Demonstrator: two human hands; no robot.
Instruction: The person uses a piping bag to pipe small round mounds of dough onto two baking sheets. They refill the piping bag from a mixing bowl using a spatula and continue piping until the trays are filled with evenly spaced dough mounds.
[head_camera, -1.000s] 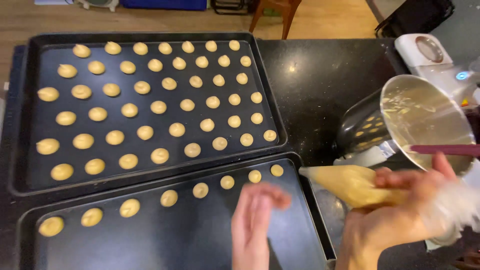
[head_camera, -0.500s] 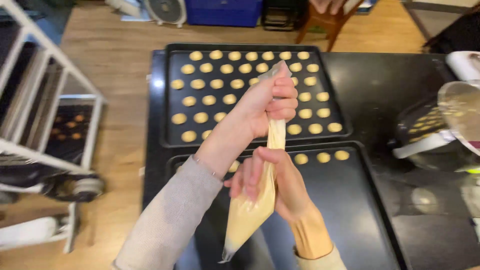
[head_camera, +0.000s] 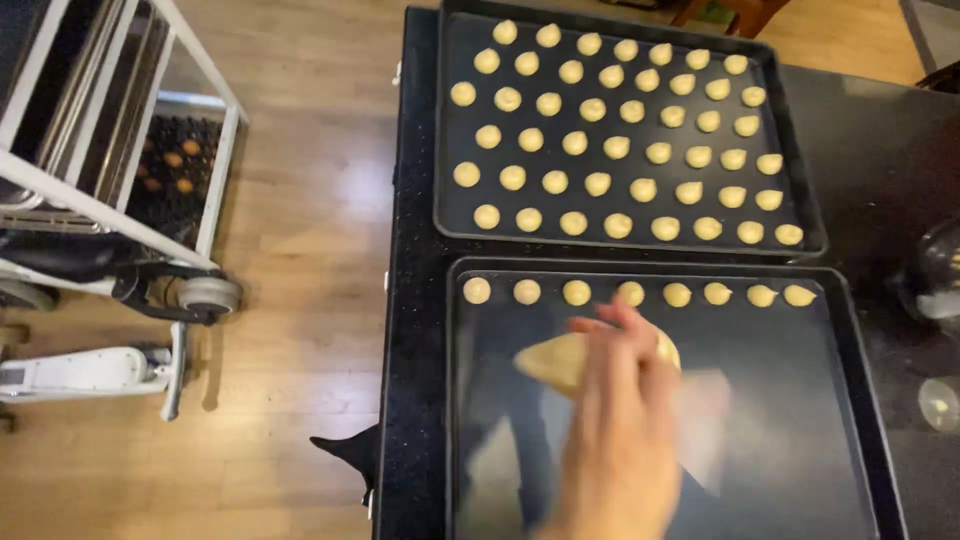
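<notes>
**Only one blurred hand shows over the lower tray**

Low in the middle of the frame, a hand (head_camera: 615, 440) rises from the bottom edge, smeared by motion, so its outline is soft and the fingers run together. It is closed around a piping bag (head_camera: 560, 360) filled with pale dough; the bag's tip pokes out to the left of the knuckles, while the rest of the bag is hidden behind the hand or lost in the blur. Which hand this is cannot be told from the picture, and no second hand can be made out. The wrist is cut off by the bottom edge.

Hand and bag hang over the near baking tray (head_camera: 480, 420), a dark sheet in the lower right whose bottom is cut off. A single row of dough mounds (head_camera: 720, 294) runs along its top edge. Whether the bag's tip touches the sheet cannot be told.

Above it, in the upper right, a second baking tray (head_camera: 443, 130) carries five rows of the same mounds. Both trays lie on a black counter (head_camera: 410, 300). At the right edge a shiny bowl (head_camera: 935, 270) is only partly in view. At the left, on the wooden floor (head_camera: 300, 200), stands a white wheeled rack (head_camera: 130, 150), its shelves dim.
</notes>
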